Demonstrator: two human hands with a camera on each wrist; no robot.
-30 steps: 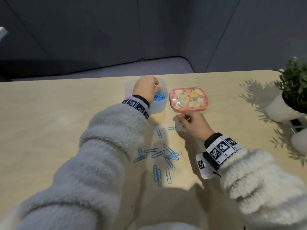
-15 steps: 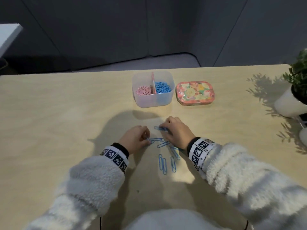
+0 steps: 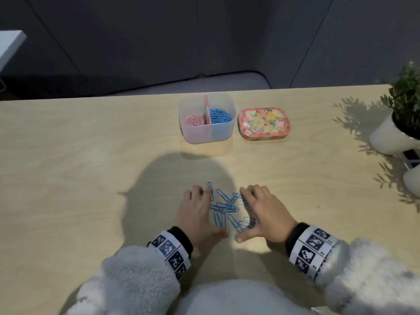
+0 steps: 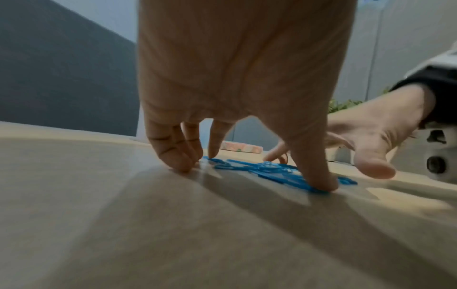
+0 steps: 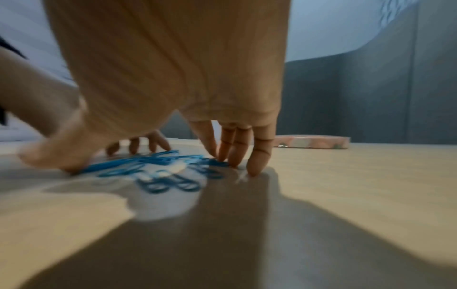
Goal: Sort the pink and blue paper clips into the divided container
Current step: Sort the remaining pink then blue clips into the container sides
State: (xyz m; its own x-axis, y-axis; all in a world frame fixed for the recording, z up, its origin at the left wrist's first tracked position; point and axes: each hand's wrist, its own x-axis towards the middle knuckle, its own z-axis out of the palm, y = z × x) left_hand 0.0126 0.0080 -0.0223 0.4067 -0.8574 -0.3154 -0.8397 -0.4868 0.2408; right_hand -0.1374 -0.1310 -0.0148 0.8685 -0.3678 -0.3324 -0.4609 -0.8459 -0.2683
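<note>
Near the front edge of the surface (image 3: 91, 155), the left hand (image 3: 195, 214) and right hand (image 3: 266, 214), fingers spread and gripping nothing, hem in the blue paper clips (image 3: 227, 210) (far from the divided container (image 3: 206, 119)), which could tangle or skid away.

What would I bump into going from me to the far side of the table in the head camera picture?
Loose blue paper clips between the left hand and right hand → bare table → divided container, with the flowery tin beside it.
</note>
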